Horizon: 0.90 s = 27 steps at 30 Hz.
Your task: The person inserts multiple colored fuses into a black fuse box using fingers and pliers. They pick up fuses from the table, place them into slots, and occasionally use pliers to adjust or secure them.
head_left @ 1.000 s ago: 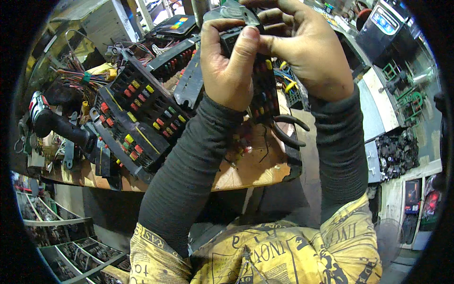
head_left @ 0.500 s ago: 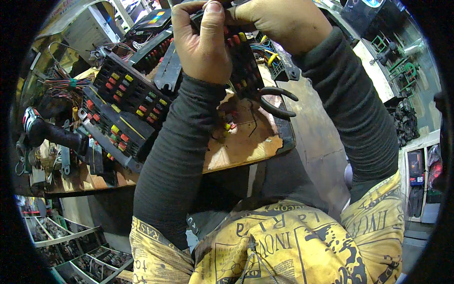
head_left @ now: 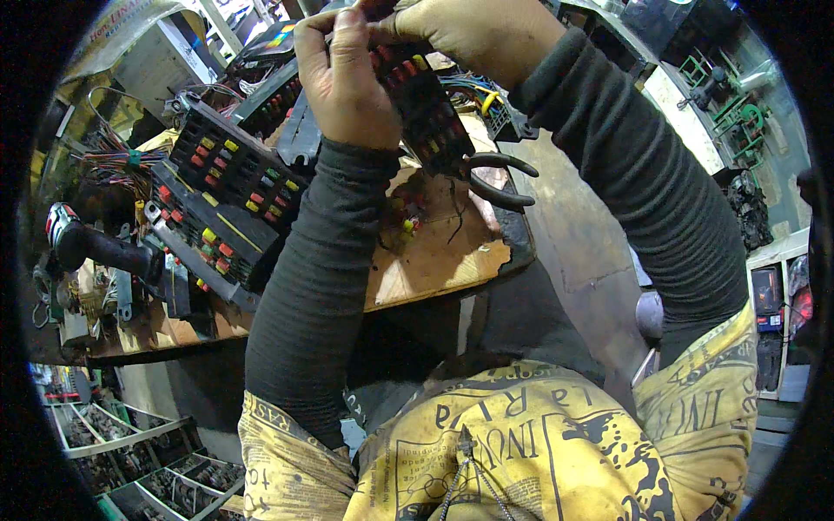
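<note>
Both my hands are close together at the top of the view, above a black fuse box (head_left: 432,122) set with red and yellow fuses. My left hand (head_left: 349,91) is closed, thumb pressed against curled fingers. Beside it, my right hand (head_left: 482,36) has its fingers bent in toward the left thumb. A small dark piece (head_left: 373,12) shows between the fingertips; the upper edge cuts it off, so its kind is unclear. Pliers (head_left: 504,178) with black handles lie at the fuse box's near right end, apart from my hands.
Left on the wooden table (head_left: 426,278) sits a larger fuse box (head_left: 239,169) with coloured fuses. Bundled wires (head_left: 117,165) and a black-handled tool (head_left: 100,243) lie farther left. A connector block with wires (head_left: 508,122) is at the right. Several loose fuses (head_left: 408,221) lie near the table's front.
Both hands appear a little farther left and higher in the view, still together. The table and pliers have shifted slightly the same way, as the view moved. The grip looks alike.
</note>
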{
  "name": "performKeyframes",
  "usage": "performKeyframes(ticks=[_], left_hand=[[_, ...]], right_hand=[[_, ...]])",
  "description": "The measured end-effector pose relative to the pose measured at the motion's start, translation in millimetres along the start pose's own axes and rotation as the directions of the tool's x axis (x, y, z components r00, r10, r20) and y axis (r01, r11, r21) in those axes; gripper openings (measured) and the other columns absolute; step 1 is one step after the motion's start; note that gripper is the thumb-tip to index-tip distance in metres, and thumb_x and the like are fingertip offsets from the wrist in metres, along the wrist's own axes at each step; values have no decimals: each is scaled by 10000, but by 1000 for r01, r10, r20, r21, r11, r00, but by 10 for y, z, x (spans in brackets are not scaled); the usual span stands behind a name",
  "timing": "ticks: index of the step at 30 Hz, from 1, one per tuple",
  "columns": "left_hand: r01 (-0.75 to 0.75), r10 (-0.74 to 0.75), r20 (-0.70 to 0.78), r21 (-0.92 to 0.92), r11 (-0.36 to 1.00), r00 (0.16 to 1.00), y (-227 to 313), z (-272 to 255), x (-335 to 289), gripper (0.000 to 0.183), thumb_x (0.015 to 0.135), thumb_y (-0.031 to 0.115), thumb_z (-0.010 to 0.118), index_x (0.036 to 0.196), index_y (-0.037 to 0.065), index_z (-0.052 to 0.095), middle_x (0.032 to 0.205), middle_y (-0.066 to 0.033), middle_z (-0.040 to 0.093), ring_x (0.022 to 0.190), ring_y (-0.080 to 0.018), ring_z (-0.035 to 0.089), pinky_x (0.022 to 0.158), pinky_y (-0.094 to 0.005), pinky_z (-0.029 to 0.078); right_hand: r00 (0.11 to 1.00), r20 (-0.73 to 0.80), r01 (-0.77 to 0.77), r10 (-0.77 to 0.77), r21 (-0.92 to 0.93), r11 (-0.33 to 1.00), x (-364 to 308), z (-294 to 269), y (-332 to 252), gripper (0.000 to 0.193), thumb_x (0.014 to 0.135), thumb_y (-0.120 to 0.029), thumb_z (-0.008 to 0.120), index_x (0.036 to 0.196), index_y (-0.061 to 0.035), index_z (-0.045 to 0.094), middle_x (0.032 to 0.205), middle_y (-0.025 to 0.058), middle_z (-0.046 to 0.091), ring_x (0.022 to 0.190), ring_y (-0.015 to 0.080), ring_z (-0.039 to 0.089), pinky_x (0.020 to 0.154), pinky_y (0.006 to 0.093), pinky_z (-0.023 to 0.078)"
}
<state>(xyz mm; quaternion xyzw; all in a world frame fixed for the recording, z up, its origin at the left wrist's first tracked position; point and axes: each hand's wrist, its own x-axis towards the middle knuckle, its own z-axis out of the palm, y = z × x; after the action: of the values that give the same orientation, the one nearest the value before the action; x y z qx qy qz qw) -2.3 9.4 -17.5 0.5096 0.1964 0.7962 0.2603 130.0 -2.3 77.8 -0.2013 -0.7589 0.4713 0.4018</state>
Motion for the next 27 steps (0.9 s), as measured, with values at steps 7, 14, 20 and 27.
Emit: performKeyframes(ticks=[7,14,20,27], left_hand=[[194,-235,-85,-338,921,968,152,39,76,453,1035,404,369,1060,16,602,947,-152,698,855,-275,704,768,-405,591],[248,-308,-104,-382,890,946,282,211,-53,351,1039,352,362,1112,81,572,889,-66,629,745,-189,636,679,-344,555],[295,-373,-112,-426,855,921,235,147,-12,319,1000,319,402,1129,74,561,893,-68,618,757,-189,619,675,-344,547],[246,-298,-77,-388,888,952,227,212,-23,312,993,282,383,1132,49,539,883,-90,621,774,-200,644,704,-351,555]], right_hand=[[884,-230,159,-408,-672,723,-836,250,-98,195,833,23,726,1018,-30,690,940,41,677,880,157,655,807,309,525],[999,-42,-10,-27,-698,716,-1415,603,226,236,742,3,731,973,-39,718,866,124,635,795,318,652,703,366,521],[993,70,113,-93,-778,618,-1426,651,318,252,709,-34,747,955,-65,702,934,121,640,815,321,650,699,403,522],[974,181,224,-134,-838,497,-1377,692,350,207,705,-73,709,906,-62,660,998,177,638,855,342,658,695,416,537]])
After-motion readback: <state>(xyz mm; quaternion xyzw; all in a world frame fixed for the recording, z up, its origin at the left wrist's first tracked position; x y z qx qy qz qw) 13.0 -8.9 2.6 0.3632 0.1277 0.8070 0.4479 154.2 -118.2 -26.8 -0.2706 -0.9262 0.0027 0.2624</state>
